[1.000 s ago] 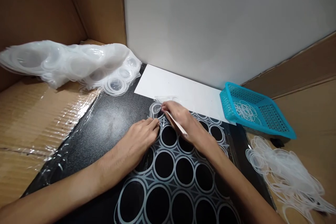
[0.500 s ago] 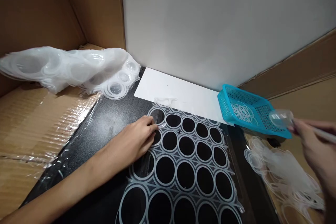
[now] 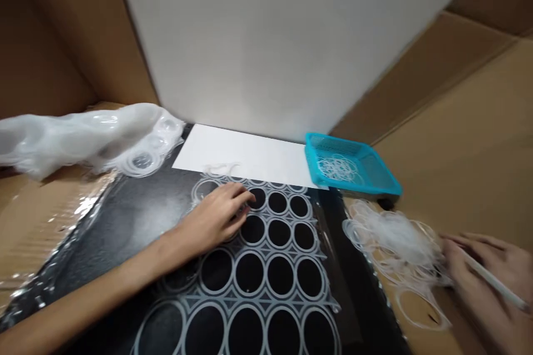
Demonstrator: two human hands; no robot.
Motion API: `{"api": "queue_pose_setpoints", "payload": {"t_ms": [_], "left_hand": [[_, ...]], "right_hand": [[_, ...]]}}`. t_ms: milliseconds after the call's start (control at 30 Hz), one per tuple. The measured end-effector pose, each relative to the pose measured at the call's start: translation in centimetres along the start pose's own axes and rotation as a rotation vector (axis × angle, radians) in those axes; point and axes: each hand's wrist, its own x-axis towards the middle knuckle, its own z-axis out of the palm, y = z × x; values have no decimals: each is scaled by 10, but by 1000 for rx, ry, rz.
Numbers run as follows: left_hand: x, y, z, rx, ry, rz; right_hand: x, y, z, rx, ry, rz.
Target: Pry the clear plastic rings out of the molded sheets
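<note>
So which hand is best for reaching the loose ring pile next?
Probably the right hand: it holds a thin white stick right beside the loose ring pile. The left hand rests farther off, on the ring sheet.

- Blue mesh basket (image 3: 375,172) off the far right corner of the black mat (image 3: 133,216), with a tangle of thin clear rings (image 3: 335,166) lying in it.
- White paper sheet (image 3: 245,158) along the mat's far edge, reaching the basket's left side.
- Heap of clear plastic sheets (image 3: 83,133) at left, on film-covered cardboard (image 3: 37,216).
- White board (image 3: 258,50) behind; brown cardboard panel (image 3: 466,138) at right.
</note>
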Motion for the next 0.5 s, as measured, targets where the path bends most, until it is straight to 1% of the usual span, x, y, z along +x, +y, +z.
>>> {"api": "queue_pose_setpoints", "payload": {"t_ms": [67,100,167,233,267,333,400,500], "left_hand": [[30,19,27,58,-17,101],[44,28,41,64,-21,130],[66,40,70,76,-30,165],[76,45,94,96,-35,162],[77,46,103,108,-36,152],[72,48,115,132,-41,133],[61,51,119,152,-51,121],[47,59,121,177,-61,104]], "right_hand": [[1,-15,-2,-85,-20,33],[1,-23,0,-82,-23,42],[0,-42,8,13,-33,54],[-4,-65,21,150,-107,51],[-6,-76,29,221,-150,36],[-9,-97,48,349,-273,-15],[-9,-112,69,458,-369,-78],[-3,-126,99,574,-432,-139]]}}
